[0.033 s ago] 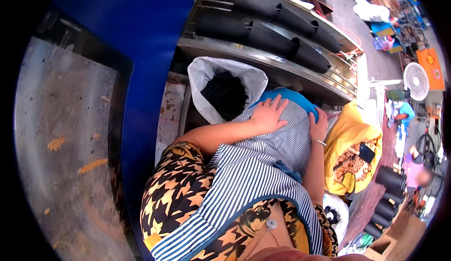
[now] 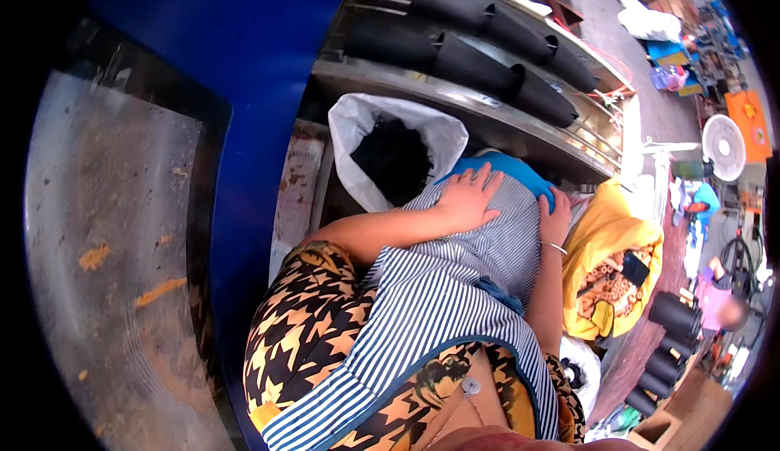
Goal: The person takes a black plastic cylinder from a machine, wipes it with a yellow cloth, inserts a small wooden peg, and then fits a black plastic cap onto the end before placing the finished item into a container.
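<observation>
My left hand (image 2: 470, 201) lies flat on the striped apron (image 2: 496, 244) over my lap, its fingers spread. Beside it, my right hand (image 2: 556, 217) rests at the edge of my knee, fingers draped over the blue cloth (image 2: 520, 172) that shows past the apron. Nothing is held in either hand. A white sack (image 2: 345, 158) of black pieces (image 2: 390, 158) stands just beyond my left hand. To the right of my right hand is a yellow cloth bag (image 2: 581, 280) with small orange-brown ring-like pieces (image 2: 605, 288) and a dark phone-like object (image 2: 635, 269) on them.
A blue machine panel (image 2: 260, 126) and a stained metal surface (image 2: 114, 232) stand at my left. Ahead, a metal rack (image 2: 487, 97) holds several black curved sheets (image 2: 475, 65). Farther right are a white fan (image 2: 723, 147), black rolls (image 2: 674, 313) and another person (image 2: 719, 301).
The view has shifted very slightly. Both hands stay where they were on my lap.
</observation>
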`<state>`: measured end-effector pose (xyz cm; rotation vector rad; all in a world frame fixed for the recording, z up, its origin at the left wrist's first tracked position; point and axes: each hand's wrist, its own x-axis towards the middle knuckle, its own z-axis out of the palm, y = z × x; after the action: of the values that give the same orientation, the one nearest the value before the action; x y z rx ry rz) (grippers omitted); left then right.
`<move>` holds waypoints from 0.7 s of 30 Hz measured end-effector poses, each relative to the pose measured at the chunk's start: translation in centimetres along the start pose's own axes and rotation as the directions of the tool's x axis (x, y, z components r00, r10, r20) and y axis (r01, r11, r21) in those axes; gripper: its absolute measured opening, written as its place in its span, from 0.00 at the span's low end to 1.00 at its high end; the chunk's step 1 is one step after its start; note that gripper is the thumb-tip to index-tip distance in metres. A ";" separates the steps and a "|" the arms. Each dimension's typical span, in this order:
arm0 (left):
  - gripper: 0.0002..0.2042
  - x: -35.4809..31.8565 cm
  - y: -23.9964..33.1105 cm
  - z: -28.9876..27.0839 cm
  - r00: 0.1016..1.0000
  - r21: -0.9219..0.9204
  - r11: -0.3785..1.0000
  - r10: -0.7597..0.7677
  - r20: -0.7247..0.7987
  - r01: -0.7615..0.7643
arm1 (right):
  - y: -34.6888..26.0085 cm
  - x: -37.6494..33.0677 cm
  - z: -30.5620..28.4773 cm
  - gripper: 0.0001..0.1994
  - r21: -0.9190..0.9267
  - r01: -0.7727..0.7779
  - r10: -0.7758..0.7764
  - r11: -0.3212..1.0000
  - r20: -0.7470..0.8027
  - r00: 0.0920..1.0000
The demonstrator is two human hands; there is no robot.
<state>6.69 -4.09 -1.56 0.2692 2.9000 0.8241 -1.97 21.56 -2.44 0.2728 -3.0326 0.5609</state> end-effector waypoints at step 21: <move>0.34 4.2 -0.7 0.9 0.991 -0.053 0.996 0.059 -0.116 -0.066 | 1.2 1.0 1.4 0.18 0.070 -0.084 0.081 0.994 0.048 0.996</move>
<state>2.65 -3.42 -2.92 0.3192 2.9816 0.9616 -3.22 22.00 -4.09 0.1651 -3.0830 0.6796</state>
